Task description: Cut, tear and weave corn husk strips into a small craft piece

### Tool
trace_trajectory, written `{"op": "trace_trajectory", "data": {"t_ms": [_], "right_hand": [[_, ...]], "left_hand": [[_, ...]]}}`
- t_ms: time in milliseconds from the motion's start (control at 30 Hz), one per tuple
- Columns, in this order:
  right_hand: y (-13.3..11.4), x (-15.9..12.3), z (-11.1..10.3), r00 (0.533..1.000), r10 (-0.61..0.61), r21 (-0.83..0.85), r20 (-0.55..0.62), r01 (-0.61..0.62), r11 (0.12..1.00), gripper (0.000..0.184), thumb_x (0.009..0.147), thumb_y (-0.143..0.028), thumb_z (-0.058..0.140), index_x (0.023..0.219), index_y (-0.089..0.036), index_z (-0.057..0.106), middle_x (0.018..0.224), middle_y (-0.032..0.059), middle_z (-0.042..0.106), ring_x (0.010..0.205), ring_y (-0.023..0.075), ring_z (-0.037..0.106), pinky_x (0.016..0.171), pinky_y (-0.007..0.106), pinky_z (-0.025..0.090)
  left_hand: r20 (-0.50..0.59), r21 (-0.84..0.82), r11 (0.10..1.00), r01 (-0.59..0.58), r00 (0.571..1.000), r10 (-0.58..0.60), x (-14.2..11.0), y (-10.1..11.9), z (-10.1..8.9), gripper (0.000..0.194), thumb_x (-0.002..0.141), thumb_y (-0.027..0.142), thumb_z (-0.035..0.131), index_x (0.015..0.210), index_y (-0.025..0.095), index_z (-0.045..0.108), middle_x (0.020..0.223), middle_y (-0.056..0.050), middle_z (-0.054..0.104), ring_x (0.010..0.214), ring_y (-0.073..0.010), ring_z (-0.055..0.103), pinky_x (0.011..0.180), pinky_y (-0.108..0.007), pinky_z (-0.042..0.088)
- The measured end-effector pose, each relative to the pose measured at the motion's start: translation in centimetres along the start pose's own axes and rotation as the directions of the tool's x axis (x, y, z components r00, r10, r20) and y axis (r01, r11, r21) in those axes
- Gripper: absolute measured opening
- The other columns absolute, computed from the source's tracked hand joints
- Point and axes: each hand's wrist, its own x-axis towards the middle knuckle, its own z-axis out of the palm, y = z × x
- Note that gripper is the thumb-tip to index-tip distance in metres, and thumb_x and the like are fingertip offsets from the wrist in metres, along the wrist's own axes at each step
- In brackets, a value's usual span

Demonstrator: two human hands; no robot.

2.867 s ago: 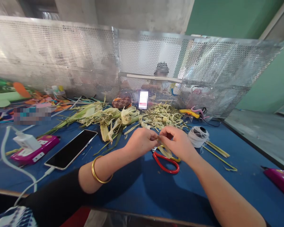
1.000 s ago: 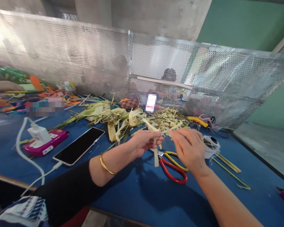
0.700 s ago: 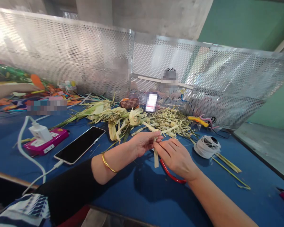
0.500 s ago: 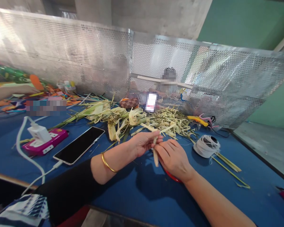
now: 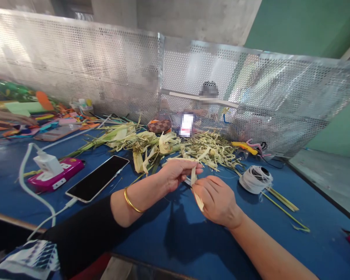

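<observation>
My left hand pinches the upper part of a pale leaf strip between thumb and fingers, above the blue table. My right hand is closed on the strip's lower end, just below and to the right of the left hand. A gold bangle circles my left wrist. A pile of dried leaves and husks lies just beyond both hands. The scissors are hidden under my right hand.
A phone on a cable and a pink power strip lie at left. A white thread spool and yellow strips lie at right. A perforated metal screen stands behind; another person's hand shows far left.
My right hand came down from the raised strip end, took the hanging lower end and pulled it down and to the right. It now covers the red scissors. The left hand kept its pinch.
</observation>
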Motion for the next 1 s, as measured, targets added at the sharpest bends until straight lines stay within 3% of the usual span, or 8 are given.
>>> {"op": "trace_trajectory", "data": {"t_ms": [267, 367, 433, 500, 567, 600, 733, 1000], "right_hand": [[0.1, 0.2, -0.2, 0.999, -0.046, 0.139, 0.001, 0.046, 0.989, 0.023, 0.085, -0.006, 0.039, 0.098, -0.015, 0.056, 0.079, 0.0087, 0.069, 0.078, 0.0191, 0.064, 0.073, 0.035, 0.047], [1.4, -0.3, -0.6, 0.980, 0.198, 0.299, -0.033, -0.180, 0.937, 0.021, 0.084, -0.012, 0.046, 0.100, -0.019, 0.058, 0.085, 0.0069, 0.069, 0.080, 0.0188, 0.063, 0.076, 0.035, 0.047], [2.3, -0.6, -0.5, 0.835, 0.549, 0.437, -0.017, -0.488, 0.755, 0.017, 0.086, -0.020, 0.046, 0.093, -0.020, 0.061, 0.079, 0.0050, 0.066, 0.074, 0.0188, 0.062, 0.071, 0.035, 0.048], [2.9, -0.6, -0.2, 0.545, 0.831, 0.586, 0.115, -0.712, 0.387, 0.020, 0.087, -0.032, 0.048, 0.084, -0.019, 0.064, 0.071, 0.0034, 0.063, 0.067, 0.0178, 0.059, 0.064, 0.032, 0.047], [3.1, -0.4, 0.3, 0.310, 0.894, 0.684, 0.325, -0.729, 0.005, 0.028, 0.081, -0.043, 0.056, 0.078, -0.018, 0.066, 0.066, 0.0020, 0.061, 0.060, 0.0154, 0.056, 0.057, 0.029, 0.046], [3.1, -0.3, 0.5, 0.245, 0.875, 0.708, 0.416, -0.691, -0.143, 0.030, 0.077, -0.046, 0.061, 0.075, -0.017, 0.066, 0.063, 0.0010, 0.060, 0.056, 0.0137, 0.053, 0.055, 0.028, 0.044], [2.4, 0.3, 0.9, 0.156, 0.808, 0.728, 0.568, -0.553, -0.405, 0.031, 0.060, -0.044, 0.076, 0.063, -0.016, 0.062, 0.052, -0.0029, 0.054, 0.048, 0.0098, 0.046, 0.048, 0.024, 0.039], [1.9, 0.4, 1.2, 0.113, 0.854, 0.730, 0.508, -0.584, -0.356, 0.033, 0.056, -0.043, 0.076, 0.052, -0.016, 0.058, 0.046, -0.0032, 0.050, 0.044, 0.0082, 0.039, 0.043, 0.023, 0.032]], "left_hand": [[0.016, 0.017, 1.000, -0.019, 1.000, 0.019, 0.4, -0.1, -0.4, 0.014, 0.080, 0.012, 0.058, 0.068, 0.011, 0.067, 0.079, -0.008, 0.071, 0.051, -0.0028, 0.053, 0.034, -0.013, 0.019], [0.036, 0.023, 0.998, -0.053, 0.998, 0.052, 0.5, 0.0, -0.5, 0.010, 0.079, 0.014, 0.061, 0.071, 0.011, 0.067, 0.087, -0.011, 0.071, 0.061, -0.0060, 0.060, 0.034, -0.012, 0.021], [0.048, 0.029, 0.996, -0.079, 0.996, 0.078, 0.5, 0.0, -0.4, 0.009, 0.078, 0.014, 0.061, 0.072, 0.010, 0.066, 0.090, -0.012, 0.071, 0.068, -0.0092, 0.064, 0.034, -0.013, 0.022], [0.062, 0.040, 0.995, -0.090, 0.994, 0.088, 0.2, -0.1, -0.3, 0.012, 0.080, 0.017, 0.059, 0.072, 0.010, 0.065, 0.088, -0.012, 0.071, 0.069, -0.0120, 0.066, 0.034, -0.014, 0.022], [0.084, 0.072, 0.994, -0.087, 0.993, 0.081, -0.1, -0.2, -0.1, 0.021, 0.083, 0.025, 0.056, 0.072, 0.010, 0.065, 0.082, -0.012, 0.071, 0.066, -0.0133, 0.066, 0.033, -0.015, 0.022], [0.099, 0.102, 0.991, -0.087, 0.992, 0.077, -0.2, -0.3, 0.0, 0.025, 0.084, 0.030, 0.055, 0.073, 0.010, 0.065, 0.080, -0.012, 0.071, 0.063, -0.0130, 0.066, 0.033, -0.015, 0.021], [0.126, 0.227, 0.968, -0.108, 0.989, 0.081, -0.7, -0.9, 0.4, 0.027, 0.074, 0.037, 0.067, 0.071, 0.010, 0.066, 0.071, -0.009, 0.069, 0.050, -0.0075, 0.056, 0.033, -0.016, 0.017], [0.114, 0.344, 0.935, -0.083, 0.992, 0.046, -1.0, -1.1, 1.0, 0.017, 0.069, 0.021, 0.069, 0.056, 0.012, 0.063, 0.054, -0.001, 0.061, 0.043, -0.0038, 0.046, 0.037, -0.017, 0.022]]}}
